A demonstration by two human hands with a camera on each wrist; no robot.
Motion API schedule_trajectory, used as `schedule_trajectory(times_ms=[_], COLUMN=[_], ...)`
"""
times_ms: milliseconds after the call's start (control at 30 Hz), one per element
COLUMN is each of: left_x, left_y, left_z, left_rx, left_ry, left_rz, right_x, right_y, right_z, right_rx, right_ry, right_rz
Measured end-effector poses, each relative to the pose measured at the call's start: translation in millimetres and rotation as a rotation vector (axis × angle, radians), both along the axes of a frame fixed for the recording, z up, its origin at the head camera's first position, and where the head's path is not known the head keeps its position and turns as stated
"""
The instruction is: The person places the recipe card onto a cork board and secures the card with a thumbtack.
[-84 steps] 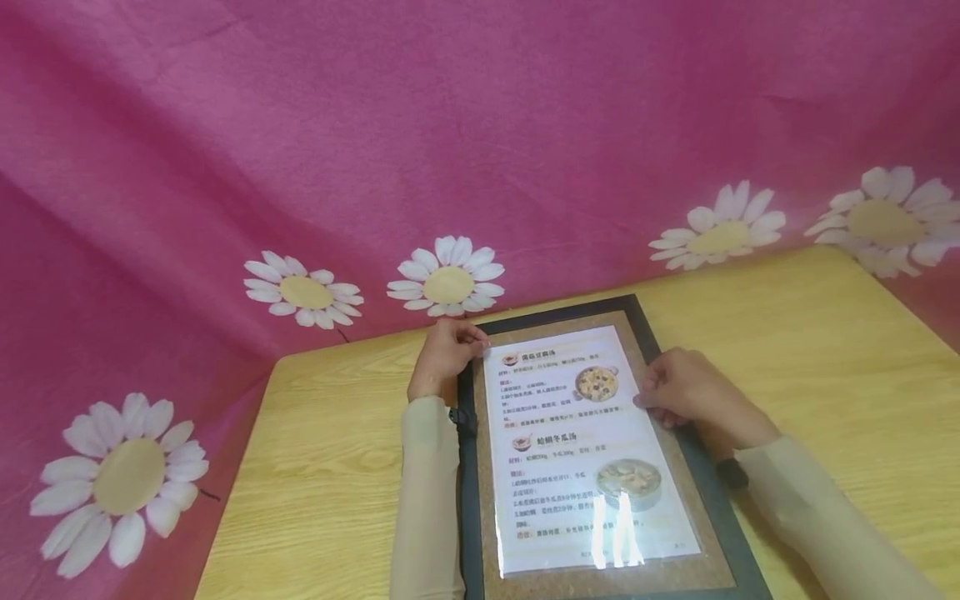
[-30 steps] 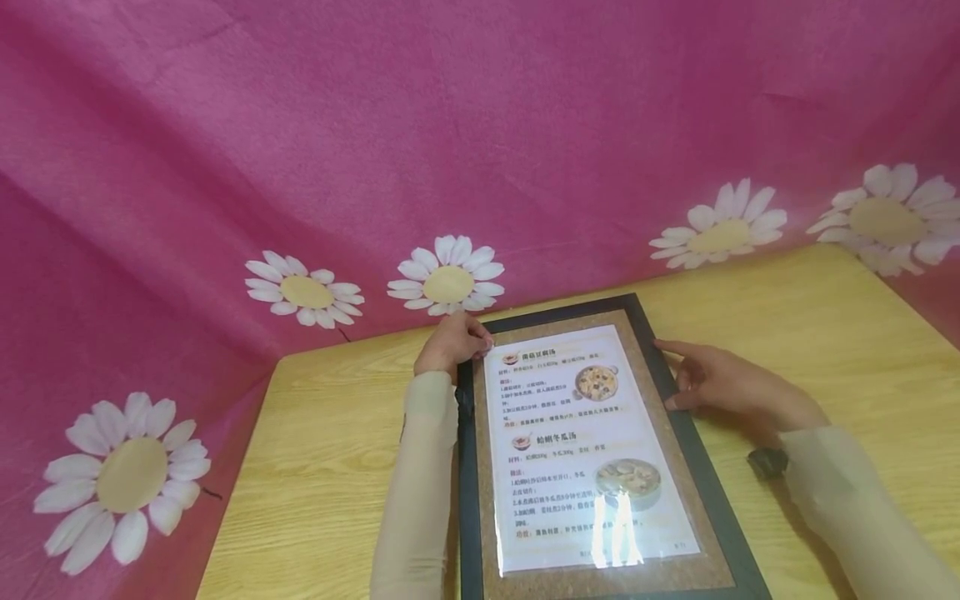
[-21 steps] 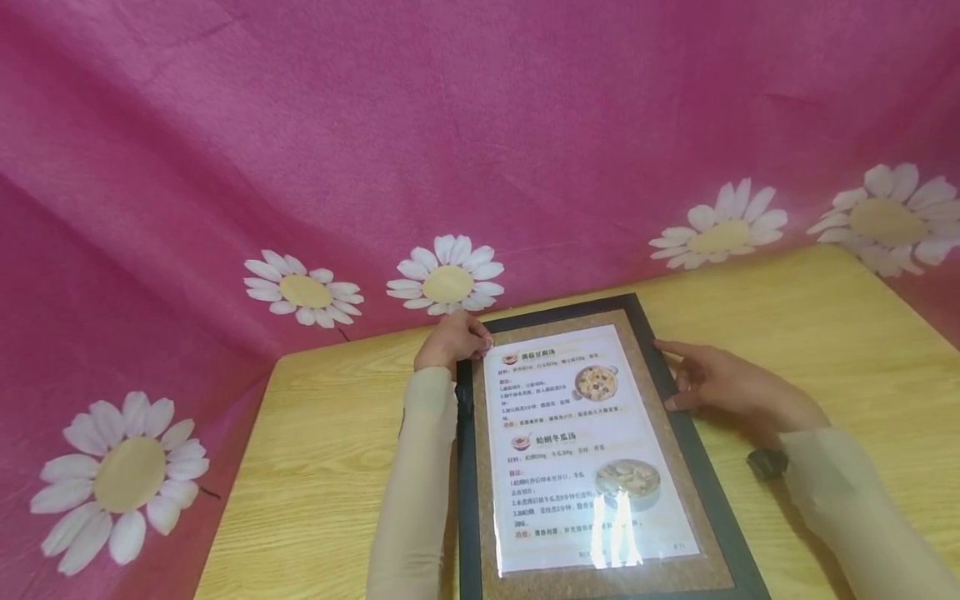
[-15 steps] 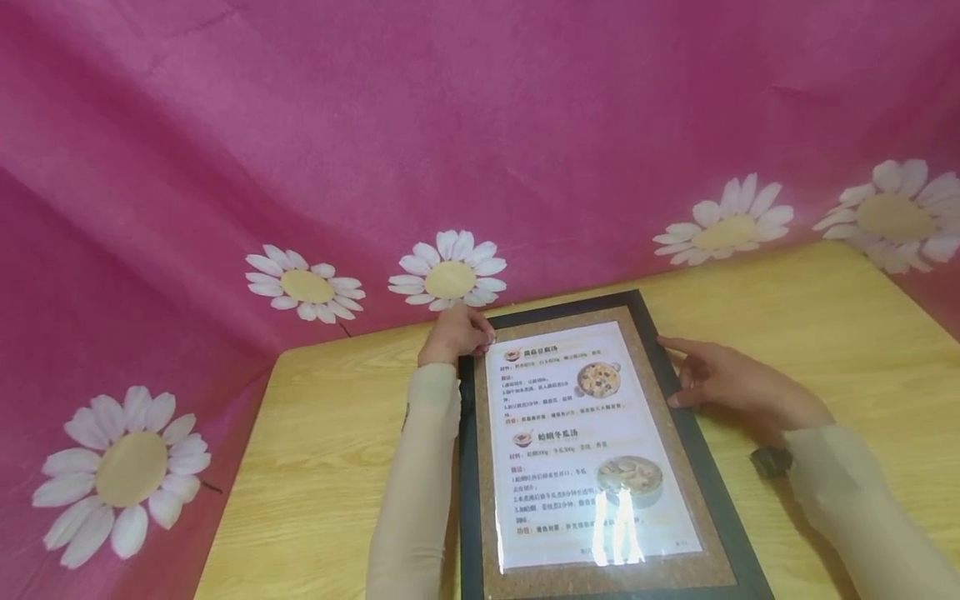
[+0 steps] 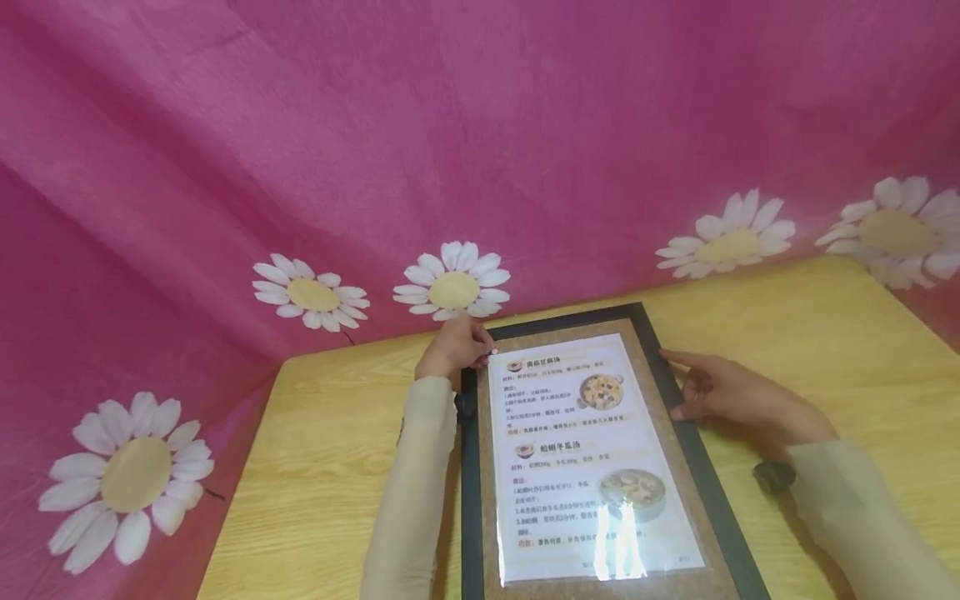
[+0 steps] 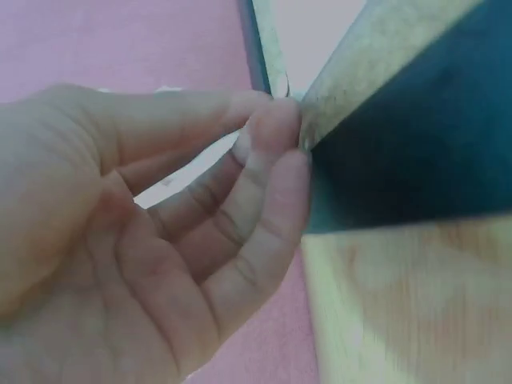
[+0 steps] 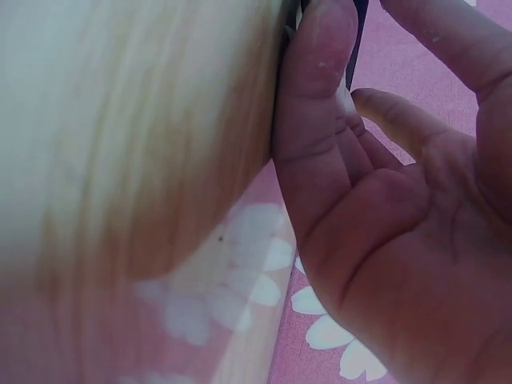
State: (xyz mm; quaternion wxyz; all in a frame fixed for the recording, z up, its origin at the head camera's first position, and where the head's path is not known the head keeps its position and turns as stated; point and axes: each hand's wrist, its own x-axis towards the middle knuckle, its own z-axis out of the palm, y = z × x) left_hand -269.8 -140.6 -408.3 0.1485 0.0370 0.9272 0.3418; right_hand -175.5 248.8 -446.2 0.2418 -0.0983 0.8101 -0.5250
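Note:
A laminated recipe sheet [image 5: 555, 517] with printed text and two soup pictures lies on a cork board [image 5: 600, 590] with a black frame [image 5: 723, 517]. At the sheet's far left corner, my left hand [image 5: 453, 346] pinches a small pale piece between thumb and fingertips; the fingers mostly hide it. The left wrist view shows those fingertips [image 6: 276, 124] close together at the board's edge. My right hand [image 5: 738, 396] touches the frame's right side with index finger and thumb, spread apart. In the right wrist view one fingertip [image 7: 324, 44] meets the dark frame edge.
Under the board is a light wooden table [image 5: 322, 467]. A pink cloth [image 5: 562, 150] with large white daisies hangs behind and to the left of it. The board's far edge is near the cloth. Light glares off the lower part of the sheet.
Since the oldest frame, my right hand has gone from the sheet's right edge outward to the frame's right side. My left hand stays at the corner. The head view tilts up slightly.

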Motion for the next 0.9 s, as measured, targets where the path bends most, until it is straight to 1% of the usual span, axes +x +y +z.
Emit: schedule_trajectory(times_ms=[67, 100, 167, 233, 300, 367, 433, 533, 567, 633, 767, 800, 900], left_x=[4.0, 6.8, 14.3, 23.9, 33.9, 42.5, 50.0, 62.6, 67.0, 74.8, 86.2, 88.8, 97.5], left_y=[-6.0, -9.2, -16.6, -24.0, -31.5, -39.0, -48.2, -63.1, -68.3, -77.2, -92.6, -96.0, -106.3], left_z=[1.6, 2.2, 3.0, 4.5, 5.9, 7.1, 6.4, 3.8, 3.0, 2.3, -0.5, -1.4, -3.0], left_rx=[-0.011, 0.003, 0.034, 0.067, 0.101, 0.104, 0.086, 0.034, 0.016, -0.008, -0.027, -0.033, -0.043], left_ry=[0.023, 0.028, 0.043, 0.059, 0.071, 0.093, 0.108, 0.122, 0.124, 0.121, 0.107, 0.104, 0.088], left_rz=[-0.054, -0.072, -0.090, -0.092, -0.082, -0.078, -0.074, -0.040, -0.026, 0.004, 0.036, 0.038, 0.042], right_x=[-0.5, -0.4, -0.4, -0.8, -1.1, -1.4, -1.1, -1.1, -1.4, -3.0, -4.1, -4.4, -4.0], right_y=[0, 0, -1, -1, -2, -2, -1, -1, -1, -1, -2, -2, -3], right_z=[-1.9, -2.3, -2.3, -2.4, -3.1, -4.5, -5.5, -6.1, -6.0, -5.6, -4.1, -4.0, -3.1], right_rx=[0.005, 0.003, -0.005, 0.002, 0.009, 0.019, 0.014, 0.010, 0.011, 0.060, 0.083, 0.099, 0.083], right_ry=[0.018, 0.024, 0.008, 0.010, 0.013, 0.037, 0.042, 0.029, 0.011, 0.050, 0.046, 0.063, 0.023], right_rz=[0.006, 0.007, -0.001, 0.006, 0.010, 0.025, 0.032, 0.029, 0.020, 0.031, 0.039, 0.049, 0.035])
